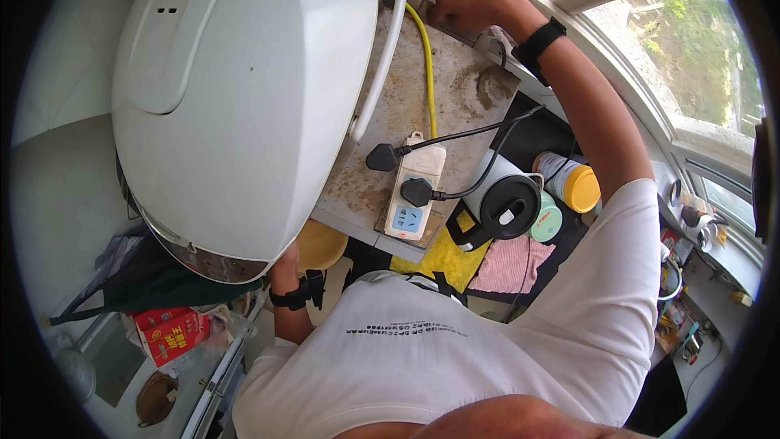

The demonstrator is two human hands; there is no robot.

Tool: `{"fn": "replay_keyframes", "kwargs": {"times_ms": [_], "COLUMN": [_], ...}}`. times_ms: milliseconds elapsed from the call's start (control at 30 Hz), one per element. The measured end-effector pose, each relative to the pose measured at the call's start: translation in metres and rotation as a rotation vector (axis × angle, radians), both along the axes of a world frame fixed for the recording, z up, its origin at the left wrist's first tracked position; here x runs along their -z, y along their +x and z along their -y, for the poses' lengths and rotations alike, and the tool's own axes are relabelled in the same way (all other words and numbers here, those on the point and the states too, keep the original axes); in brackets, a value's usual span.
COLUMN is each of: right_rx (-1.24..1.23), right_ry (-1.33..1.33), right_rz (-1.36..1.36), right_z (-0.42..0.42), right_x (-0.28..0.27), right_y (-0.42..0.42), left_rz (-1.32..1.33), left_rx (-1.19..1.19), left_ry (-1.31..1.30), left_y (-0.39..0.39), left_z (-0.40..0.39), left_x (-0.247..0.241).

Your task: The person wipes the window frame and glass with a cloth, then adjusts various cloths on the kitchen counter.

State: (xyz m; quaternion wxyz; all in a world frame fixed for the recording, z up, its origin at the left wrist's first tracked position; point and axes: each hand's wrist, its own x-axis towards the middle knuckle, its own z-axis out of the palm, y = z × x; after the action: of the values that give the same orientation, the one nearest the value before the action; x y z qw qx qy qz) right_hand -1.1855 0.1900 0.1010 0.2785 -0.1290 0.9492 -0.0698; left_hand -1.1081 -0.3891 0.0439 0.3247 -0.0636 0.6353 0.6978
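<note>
My right hand (460, 9) reaches to the far corner by the window, fingers curled downward over something greyish; what it touches or holds cannot be made out. My left hand (289, 259) is at the lower edge of a large white water heater (262, 85), its fingers hidden. Between the arms, a white power strip (415, 192) lies on a stained ledge (365, 177), its red light lit. One black plug (417, 192) sits over its sockets; another black plug (382, 157) is by its left edge. A yellow cable (429, 67) runs from the strip towards the corner.
Right of the ledge are an electric kettle (509, 207), a yellow-lidded tub (581, 188), a green-lidded container (546, 217), a pink cloth (510, 265) and a yellow cloth (448, 253). A white pipe (390, 42) passes beside the heater. A red package (167, 335) lies lower left.
</note>
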Motion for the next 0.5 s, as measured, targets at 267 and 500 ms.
{"fn": "replay_keyframes", "kwargs": {"times_ms": [267, 500], "right_rx": [0.151, 0.303], "right_ry": [0.043, 0.099], "right_rz": [-0.033, -0.097], "right_z": [-0.01, -0.019], "right_x": [-0.007, -0.003], "right_y": [0.0, 0.002], "left_rz": [0.074, -0.033], "left_rx": [-0.115, 0.177], "left_ry": [0.031, 0.031], "left_y": [-0.014, -0.012], "left_z": [0.031, -0.024], "left_x": [0.059, -0.012]}}
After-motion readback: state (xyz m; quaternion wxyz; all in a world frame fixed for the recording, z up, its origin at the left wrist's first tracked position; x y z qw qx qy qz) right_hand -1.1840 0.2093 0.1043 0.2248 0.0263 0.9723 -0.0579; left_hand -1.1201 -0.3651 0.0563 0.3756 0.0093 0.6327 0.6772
